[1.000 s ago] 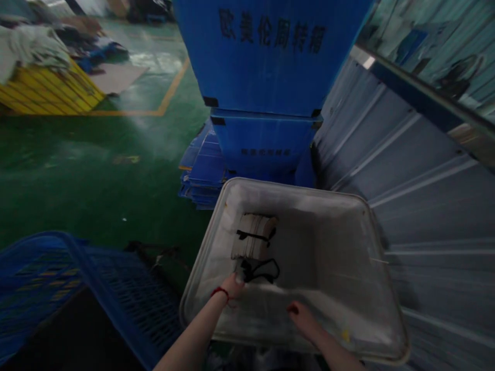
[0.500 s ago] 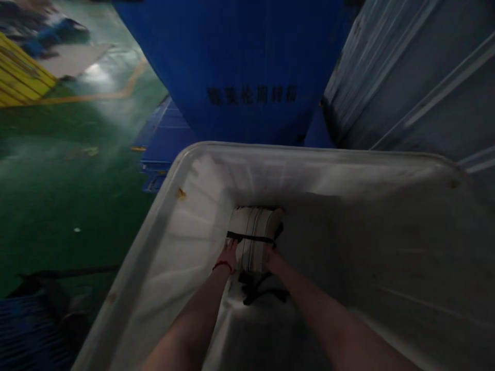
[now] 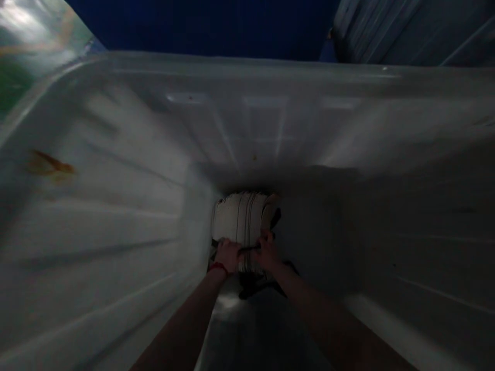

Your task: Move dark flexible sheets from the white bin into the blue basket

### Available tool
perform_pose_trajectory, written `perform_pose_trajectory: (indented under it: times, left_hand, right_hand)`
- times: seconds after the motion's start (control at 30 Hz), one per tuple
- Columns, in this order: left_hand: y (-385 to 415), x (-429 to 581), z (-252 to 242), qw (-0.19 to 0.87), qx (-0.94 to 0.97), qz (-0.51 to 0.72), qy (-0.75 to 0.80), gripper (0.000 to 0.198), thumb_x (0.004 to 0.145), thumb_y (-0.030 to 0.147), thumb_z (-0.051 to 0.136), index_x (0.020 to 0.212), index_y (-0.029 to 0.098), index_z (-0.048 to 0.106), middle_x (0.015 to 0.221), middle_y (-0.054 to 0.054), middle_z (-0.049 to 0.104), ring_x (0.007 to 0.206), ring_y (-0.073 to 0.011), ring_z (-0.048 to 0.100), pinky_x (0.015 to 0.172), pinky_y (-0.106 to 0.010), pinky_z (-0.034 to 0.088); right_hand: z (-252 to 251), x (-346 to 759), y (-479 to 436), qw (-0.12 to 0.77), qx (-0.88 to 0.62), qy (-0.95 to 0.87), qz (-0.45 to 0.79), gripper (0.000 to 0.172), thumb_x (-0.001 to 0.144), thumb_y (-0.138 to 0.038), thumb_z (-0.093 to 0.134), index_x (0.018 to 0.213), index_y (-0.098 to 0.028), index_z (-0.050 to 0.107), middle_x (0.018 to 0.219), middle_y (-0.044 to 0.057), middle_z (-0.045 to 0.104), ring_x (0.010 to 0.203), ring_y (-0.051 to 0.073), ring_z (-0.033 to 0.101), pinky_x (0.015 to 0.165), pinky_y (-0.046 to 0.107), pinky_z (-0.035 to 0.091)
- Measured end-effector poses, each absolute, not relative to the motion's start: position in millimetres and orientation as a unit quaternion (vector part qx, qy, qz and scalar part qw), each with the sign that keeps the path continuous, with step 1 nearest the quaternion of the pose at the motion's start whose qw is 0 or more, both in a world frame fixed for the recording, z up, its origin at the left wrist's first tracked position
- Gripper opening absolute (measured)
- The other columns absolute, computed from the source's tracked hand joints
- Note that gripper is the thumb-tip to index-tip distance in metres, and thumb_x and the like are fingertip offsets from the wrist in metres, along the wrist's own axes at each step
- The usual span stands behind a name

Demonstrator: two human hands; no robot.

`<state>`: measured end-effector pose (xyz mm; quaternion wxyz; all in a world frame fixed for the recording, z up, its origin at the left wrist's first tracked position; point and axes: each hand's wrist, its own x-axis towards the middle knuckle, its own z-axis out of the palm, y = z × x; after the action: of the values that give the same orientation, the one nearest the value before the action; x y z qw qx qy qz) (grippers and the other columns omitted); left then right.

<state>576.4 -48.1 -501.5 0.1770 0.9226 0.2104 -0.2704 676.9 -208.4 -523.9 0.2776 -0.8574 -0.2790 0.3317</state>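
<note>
A bundle of cream cloth with dark stripes (image 3: 232, 219) lies at the bottom of a deep white tub, against its left wall. A black strap (image 3: 250, 249) runs across the bundle. On the strap's left part my left hand (image 3: 228, 253), with a red cord at the wrist, has its fingers closed. My right hand (image 3: 267, 251) grips the strap at the bundle's right side, fingers bent over it. More black strap ends (image 3: 251, 288) lie loose at the near end of the bundle. The undersides of both hands are hidden, and the light is dim.
The white tub (image 3: 240, 69) surrounds both arms with high, sloping walls. A brown stain (image 3: 54, 165) marks its left wall. Behind the far rim stands a blue box (image 3: 216, 26), with a grey ribbed surface (image 3: 406, 31) to its right. Green floor (image 3: 13, 85) shows at the upper left.
My view has sunk lower and closer into the tub. Both hands have moved from the bundle's sides onto the strap, taking hold of it closer together.
</note>
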Motion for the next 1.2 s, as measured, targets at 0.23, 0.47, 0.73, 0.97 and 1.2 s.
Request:
perform_pose_trajectory:
  times: [0.23, 0.47, 0.73, 0.97, 1.2]
  left_hand:
    - [-128, 549, -511, 0.224, 0.909, -0.265, 0.23, 0.036, 0.082, 0.034, 0.056, 0.11, 0.013, 0.062, 0.113, -0.012, 0.062, 0.111, -0.0302, 0.049, 0.091, -0.044, 0.038]
    - [-159, 560, -507, 0.227, 0.912, -0.198, 0.279, 0.051, 0.08, 0.027, 0.058, 0.131, 0.024, 0.052, 0.115, -0.01, 0.058, 0.111, -0.0296, 0.048, 0.093, -0.045, 0.036]
    - [-164, 556, -506, 0.251, 0.92, -0.159, 0.253, 0.05, 0.077, 0.018, 0.056, 0.127, 0.02, 0.056, 0.12, -0.01, 0.054, 0.112, -0.0277, 0.047, 0.094, -0.041, 0.038]
    - [-184, 577, -497, 0.249, 0.918, -0.22, 0.218, 0.046, 0.092, 0.023, 0.038, 0.135, 0.015, 0.052, 0.134, -0.018, 0.05, 0.118, -0.0366, 0.044, 0.096, -0.052, 0.035]
    - [-180, 568, -495, 0.258, 0.916, -0.227, 0.209, 0.046, 0.089, 0.018, 0.039, 0.132, 0.014, 0.053, 0.129, -0.016, 0.051, 0.115, -0.0315, 0.046, 0.097, -0.045, 0.037]
  right_hand:
    - [-544, 705, -213, 0.264, -0.891, -0.153, 0.335, 0.072, 0.085, -0.06, 0.055, 0.132, -0.007, 0.045, 0.127, 0.023, 0.053, 0.117, 0.029, 0.055, 0.098, 0.04, 0.045]
    - [-564, 740, -172, 0.265, -0.854, -0.188, 0.407, 0.109, 0.055, -0.05, 0.084, 0.144, -0.009, 0.036, 0.132, 0.023, 0.055, 0.122, 0.034, 0.054, 0.1, 0.043, 0.043]
    - [-547, 740, -186, 0.254, -0.889, -0.149, 0.35, 0.112, 0.058, -0.043, 0.08, 0.148, -0.009, 0.022, 0.139, 0.023, 0.047, 0.124, 0.033, 0.052, 0.099, 0.037, 0.046]
    - [-538, 695, -145, 0.197, -0.928, -0.106, 0.297, 0.118, 0.065, -0.035, 0.076, 0.154, -0.014, 0.002, 0.146, 0.029, 0.031, 0.124, 0.042, 0.049, 0.1, 0.05, 0.041]
    - [-552, 725, -127, 0.206, -0.911, -0.087, 0.347, 0.097, 0.063, -0.037, 0.08, 0.143, -0.008, 0.033, 0.133, 0.03, 0.048, 0.114, 0.039, 0.056, 0.089, 0.051, 0.047]
